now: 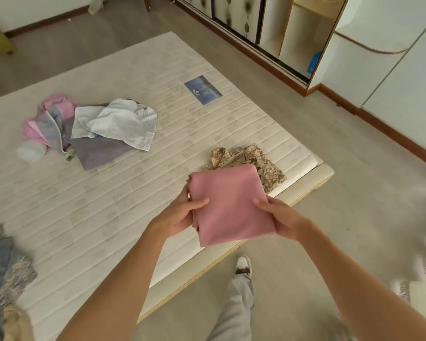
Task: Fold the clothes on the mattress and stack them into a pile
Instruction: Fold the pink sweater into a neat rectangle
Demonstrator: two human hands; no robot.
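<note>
Pink folded garment (229,205) gripped at both side edges, left hand (180,215), right hand (280,217), above mattress (108,198) corner, overlapping folded camouflage garment (261,161); unfolded clothes heap (91,129) well apart.

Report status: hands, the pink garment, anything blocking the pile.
Left hand and right hand both grip the folded pink garment, held above the mattress edge. Folded camouflage garment lies just beyond. Nothing between them.

A folded pink cloth (229,205) is held flat above the quilted white mattress (108,205), overlapping a folded camouflage garment (263,163) near the mattress corner, while crumpled pink, grey and white clothes (91,129) lie heaped further back.
</note>
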